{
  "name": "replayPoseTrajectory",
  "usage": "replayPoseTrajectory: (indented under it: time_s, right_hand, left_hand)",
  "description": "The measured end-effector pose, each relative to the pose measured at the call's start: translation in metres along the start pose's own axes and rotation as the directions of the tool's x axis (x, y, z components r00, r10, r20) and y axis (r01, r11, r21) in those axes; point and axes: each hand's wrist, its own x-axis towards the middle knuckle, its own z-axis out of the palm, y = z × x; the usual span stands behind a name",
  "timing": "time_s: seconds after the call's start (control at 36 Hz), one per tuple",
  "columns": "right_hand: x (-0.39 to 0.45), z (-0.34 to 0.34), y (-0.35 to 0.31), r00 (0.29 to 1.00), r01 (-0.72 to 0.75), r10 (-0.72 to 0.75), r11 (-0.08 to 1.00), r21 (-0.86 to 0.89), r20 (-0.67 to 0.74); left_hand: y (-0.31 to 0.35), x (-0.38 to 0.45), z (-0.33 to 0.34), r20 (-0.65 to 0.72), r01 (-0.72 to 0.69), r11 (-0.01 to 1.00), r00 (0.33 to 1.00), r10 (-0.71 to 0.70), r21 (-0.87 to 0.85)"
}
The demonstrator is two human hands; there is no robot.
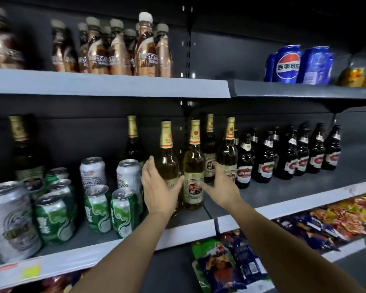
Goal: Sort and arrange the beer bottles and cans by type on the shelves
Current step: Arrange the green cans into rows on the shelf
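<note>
A person reaches both bare arms toward the middle shelf (114, 246) of a dark store rack. The left hand (159, 187) is wrapped round the lower body of a gold-foiled beer bottle (167, 163), fingers behind it and thumb across the front. The right hand (220, 187) lies spread, its thumb touching the label of a second gold-foiled bottle (193, 166) that stands between the two hands, while its fingers rest against a third gold-foiled bottle (227, 153) on its far side; the grip there cannot be told for certain. Two more gold-foiled bottles stand behind these. Just left of the left hand are white cans (128, 174) and, nearer the shelf edge, green-and-white cans (123, 214); further left stand more green cans and a large silver can (11, 218). Right of the right hand runs a row of dark bottles with red-and-white labels (290, 157). Above the hands, the upper shelf holds copper-wrapped coffee bottles (145, 47) and blue cola cans (287, 64). Below the arms lie bright snack packets (220, 261).
</note>
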Motion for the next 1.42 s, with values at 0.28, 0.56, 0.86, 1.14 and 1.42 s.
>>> replayPoseTrajectory:
  time_s: [0.28,0.56,0.86,1.14,1.42]
  right_hand:
    - [0.048,0.033,-0.010,0.984,-0.170,0.150,0.956,0.240,0.099]
    - [0.064,0.034,-0.001,0.979,-0.199,0.186,0.961,0.192,0.082]
    - [0.099,0.052,-0.005,0.981,-0.192,0.183,0.969,0.159,0.070]
    - [0.137,0.077,-0.016,0.977,-0.205,0.191,0.961,0.187,0.093]
    - [0.152,0.090,-0.021,0.979,-0.175,0.156,0.972,0.156,0.128]
  left_hand:
    - [-0.027,0.022,0.029,0.059,0.182,0.978,0.982,-0.177,-0.102]
    - [-0.027,0.019,0.033,0.014,0.253,0.965,0.968,-0.252,-0.074]
    - [-0.030,0.014,0.036,-0.038,0.225,0.970,0.973,-0.229,-0.092]
    - [-0.035,0.015,0.039,-0.067,0.191,0.978,0.978,-0.197,-0.079]
    - [-0.036,0.014,0.038,-0.065,0.185,0.981,0.980,-0.189,-0.062]
